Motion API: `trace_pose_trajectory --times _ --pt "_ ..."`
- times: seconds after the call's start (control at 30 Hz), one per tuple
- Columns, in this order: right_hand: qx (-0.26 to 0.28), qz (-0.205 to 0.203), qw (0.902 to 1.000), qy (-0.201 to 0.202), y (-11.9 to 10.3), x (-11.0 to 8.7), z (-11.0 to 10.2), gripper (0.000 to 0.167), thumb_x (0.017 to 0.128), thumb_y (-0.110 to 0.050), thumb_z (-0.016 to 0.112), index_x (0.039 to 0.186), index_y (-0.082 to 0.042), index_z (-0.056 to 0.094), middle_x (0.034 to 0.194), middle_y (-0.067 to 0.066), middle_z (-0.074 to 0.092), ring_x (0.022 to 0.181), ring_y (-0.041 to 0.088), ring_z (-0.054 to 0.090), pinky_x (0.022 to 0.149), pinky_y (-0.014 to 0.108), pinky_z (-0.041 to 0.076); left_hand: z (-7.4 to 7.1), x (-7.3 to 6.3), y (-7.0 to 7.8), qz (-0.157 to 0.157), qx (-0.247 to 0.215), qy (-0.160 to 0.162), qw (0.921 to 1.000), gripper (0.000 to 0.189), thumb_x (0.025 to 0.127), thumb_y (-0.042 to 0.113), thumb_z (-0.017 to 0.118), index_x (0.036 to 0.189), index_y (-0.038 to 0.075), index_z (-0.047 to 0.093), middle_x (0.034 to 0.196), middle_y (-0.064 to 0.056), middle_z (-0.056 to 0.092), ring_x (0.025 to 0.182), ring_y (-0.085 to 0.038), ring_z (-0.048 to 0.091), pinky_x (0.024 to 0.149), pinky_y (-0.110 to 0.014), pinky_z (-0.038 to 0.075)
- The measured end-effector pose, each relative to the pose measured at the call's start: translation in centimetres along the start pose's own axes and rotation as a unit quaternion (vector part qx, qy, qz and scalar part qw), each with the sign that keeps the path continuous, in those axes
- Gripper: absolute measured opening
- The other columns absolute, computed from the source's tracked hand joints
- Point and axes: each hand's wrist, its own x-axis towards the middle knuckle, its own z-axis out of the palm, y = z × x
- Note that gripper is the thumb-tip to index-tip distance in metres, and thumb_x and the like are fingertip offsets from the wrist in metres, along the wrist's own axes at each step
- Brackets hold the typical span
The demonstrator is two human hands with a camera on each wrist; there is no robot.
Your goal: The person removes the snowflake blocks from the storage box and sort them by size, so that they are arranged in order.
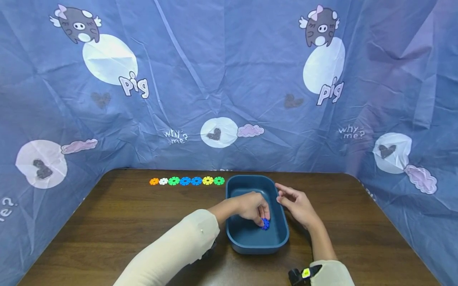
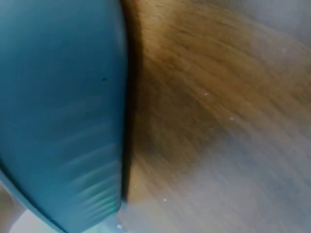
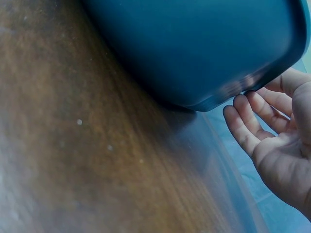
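Note:
A deep teal plastic bin [image 1: 257, 249] stands on the wooden table. My left hand [image 1: 250, 206] reaches down into it over the left rim, fingers bent, and pinches a dark blue notched disc [image 1: 265, 224] low in the bin. The left wrist view holds mostly the bin's outer wall [image 2: 63, 107]; the disc is hidden there. My right hand [image 1: 298, 206] is at the bin's right side, its thumb and forefinger by the rim. In the right wrist view, the right hand's fingers [image 3: 238, 124] are loosely bent, with fingertips right at the bin's outer wall [image 3: 209, 53].
Left of the bin, along the table's back edge, runs a row of notched discs: an orange one [image 1: 154, 181], a white one [image 1: 163, 181], then green, blue and yellow ones [image 1: 208, 180]. A blue printed curtain [image 1: 229, 99] hangs behind the wooden table [image 1: 107, 238].

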Motion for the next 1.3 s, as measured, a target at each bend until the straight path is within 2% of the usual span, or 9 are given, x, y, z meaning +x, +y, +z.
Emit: trace_pose_trajectory --times 0.23,0.4,0.5,0.63,0.8,0.93,1.0,1.1,1.3 --pt "0.007 0.001 1.0 0.0 0.0 0.1 0.0 0.046 0.098 -0.01 0.068 0.143 -0.003 0.059 0.115 0.016 0.06 0.1 0.015 0.057 0.085 0.021 0.054 -0.8 -0.4 0.2 0.014 -0.091 -0.008 0.9958 0.008 0.091 -0.001 0.075 0.092 0.007 0.077 0.078 0.002 0.074 0.068 -0.009 0.066 0.064 -0.023 0.057" --pt "0.008 -0.001 1.0 0.001 0.0 0.0 0.0 0.045 0.097 -0.008 0.069 0.141 -0.003 0.061 0.113 0.018 0.061 0.099 0.014 0.058 0.084 0.021 0.054 -1.9 -1.1 0.0 0.022 -0.12 0.008 0.9925 0.011 0.092 -0.003 0.071 0.095 0.006 0.077 0.082 0.001 0.076 0.071 -0.01 0.068 0.069 -0.031 0.06" --pt "0.008 -0.001 1.0 0.002 0.0 0.0 0.1 0.044 0.097 -0.008 0.069 0.141 -0.003 0.061 0.113 0.018 0.061 0.099 0.015 0.059 0.084 0.021 0.054 -2.9 -1.8 -0.2 0.027 -0.126 0.029 0.9913 0.012 0.092 -0.002 0.069 0.098 0.006 0.077 0.085 0.0 0.076 0.074 -0.011 0.069 0.071 -0.035 0.061" --pt "0.004 -0.001 1.0 0.0 0.0 0.0 0.0 0.046 0.098 -0.009 0.068 0.142 -0.002 0.059 0.114 0.018 0.062 0.099 0.014 0.058 0.085 0.02 0.054 -4.3 -3.1 -0.7 0.029 -0.132 0.071 0.9883 0.014 0.093 -0.003 0.068 0.099 0.004 0.077 0.086 -0.002 0.076 0.075 -0.011 0.069 0.071 -0.031 0.06" --pt "0.007 0.005 1.0 -0.001 -0.1 -0.1 0.0 0.045 0.098 -0.01 0.069 0.142 -0.003 0.06 0.113 0.017 0.06 0.099 0.015 0.058 0.085 0.02 0.054 -6.2 -5.2 -1.6 0.021 -0.139 0.113 0.9836 0.011 0.094 -0.002 0.067 0.101 0.001 0.076 0.087 -0.004 0.076 0.073 -0.012 0.067 0.076 -0.042 0.061" --pt "0.007 0.006 1.0 -0.001 -0.1 -0.1 0.0 0.045 0.098 -0.011 0.069 0.141 -0.004 0.061 0.113 0.016 0.06 0.099 0.014 0.058 0.085 0.02 0.054 -7.7 -7.0 -2.7 0.0 -0.143 0.145 0.979 0.01 0.094 -0.001 0.068 0.101 0.0 0.075 0.089 -0.006 0.076 0.076 -0.017 0.068 0.07 -0.034 0.059" --pt "0.006 0.005 1.0 -0.001 -0.1 -0.1 0.0 0.045 0.098 -0.011 0.069 0.142 -0.003 0.06 0.113 0.016 0.06 0.098 0.014 0.058 0.085 0.02 0.054 -8.3 -7.8 -3.4 -0.013 -0.145 0.167 0.9751 0.01 0.094 0.001 0.069 0.102 0.001 0.075 0.089 -0.008 0.076 0.076 -0.019 0.068 0.065 -0.026 0.054" --pt "0.007 0.006 1.0 0.001 -0.1 -0.1 0.1 0.045 0.098 -0.011 0.069 0.141 -0.003 0.061 0.112 0.016 0.06 0.098 0.014 0.058 0.085 0.02 0.054 -9.1 -9.1 -4.7 -0.03 -0.155 0.208 0.9653 0.013 0.095 0.003 0.069 0.105 0.0 0.075 0.091 -0.01 0.077 0.076 -0.018 0.067 0.062 -0.024 0.051" --pt "0.008 0.002 1.0 0.003 0.0 0.0 0.1 0.045 0.097 -0.009 0.069 0.141 -0.002 0.061 0.111 0.016 0.06 0.097 0.013 0.058 0.085 0.02 0.054 -10.4 -11.9 -7.6 -0.067 -0.191 0.278 0.9391 0.017 0.096 0.001 0.064 0.11 -0.003 0.073 0.091 -0.009 0.075 0.076 -0.015 0.063 0.066 -0.026 0.054"
